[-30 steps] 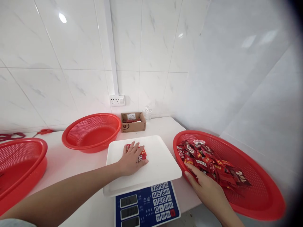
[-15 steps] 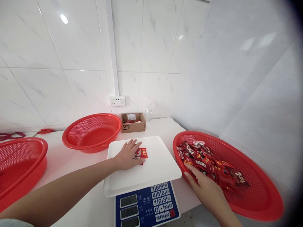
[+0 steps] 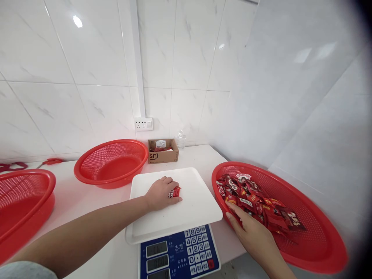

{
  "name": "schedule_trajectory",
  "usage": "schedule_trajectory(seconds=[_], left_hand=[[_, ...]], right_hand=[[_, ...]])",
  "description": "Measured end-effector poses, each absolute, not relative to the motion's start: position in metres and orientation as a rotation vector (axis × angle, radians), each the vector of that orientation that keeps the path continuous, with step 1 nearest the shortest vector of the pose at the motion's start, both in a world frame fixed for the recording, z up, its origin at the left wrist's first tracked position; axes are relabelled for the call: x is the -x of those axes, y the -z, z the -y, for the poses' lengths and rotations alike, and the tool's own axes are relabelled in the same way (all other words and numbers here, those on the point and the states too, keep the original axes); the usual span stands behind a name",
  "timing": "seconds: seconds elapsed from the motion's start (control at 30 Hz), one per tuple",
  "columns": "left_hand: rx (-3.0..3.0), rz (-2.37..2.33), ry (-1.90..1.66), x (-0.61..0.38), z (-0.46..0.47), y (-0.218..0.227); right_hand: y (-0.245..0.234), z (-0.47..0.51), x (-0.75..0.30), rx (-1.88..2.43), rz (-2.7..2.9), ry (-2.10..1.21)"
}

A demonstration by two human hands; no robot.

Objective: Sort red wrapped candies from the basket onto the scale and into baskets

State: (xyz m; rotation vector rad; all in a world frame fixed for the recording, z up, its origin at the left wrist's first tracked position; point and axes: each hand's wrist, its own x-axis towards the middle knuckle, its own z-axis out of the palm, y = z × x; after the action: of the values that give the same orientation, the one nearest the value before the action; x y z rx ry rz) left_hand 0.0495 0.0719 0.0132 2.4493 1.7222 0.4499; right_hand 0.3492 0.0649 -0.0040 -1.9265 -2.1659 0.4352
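Note:
My left hand (image 3: 162, 193) is curled over small red snack packets (image 3: 175, 192) on the white tray (image 3: 197, 211) of a digital scale (image 3: 180, 252). Its fingers wrap round the packets, which are partly hidden beneath the palm. On the right, my right hand (image 3: 251, 232) rests at the near-left rim of a red plastic basket (image 3: 319, 232). The thumb is outside the rim and the fingers reach inside, so the hand grips the edge. A pile of red and brown wrapped snacks (image 3: 261, 201) lies in that basket, close to my right fingertips.
Two more red baskets stand to the left, one at the back (image 3: 110, 166) and one at the left edge (image 3: 26, 209). Against the wall are a small cardboard box (image 3: 162, 156), a clear plastic bottle (image 3: 181, 139) and red-handled scissors (image 3: 52, 161).
My left hand has gone from spread fingers over the packets to fingers curled around them. My right hand has stayed at the basket rim.

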Motion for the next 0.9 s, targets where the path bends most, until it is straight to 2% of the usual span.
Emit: schedule_trajectory(seconds=[0.7, 0.9], left_hand=[[-2.152, -1.832, -0.317, -0.048, -0.081, -0.028], [-1.975, -1.816, -0.445, -0.056, -0.082, -0.032]], right_hand=[[-0.002, -0.062, -0.348, 1.941, 2.179, -0.433], [0.001, -0.062, -0.348, 1.910, 2.171, -0.417]])
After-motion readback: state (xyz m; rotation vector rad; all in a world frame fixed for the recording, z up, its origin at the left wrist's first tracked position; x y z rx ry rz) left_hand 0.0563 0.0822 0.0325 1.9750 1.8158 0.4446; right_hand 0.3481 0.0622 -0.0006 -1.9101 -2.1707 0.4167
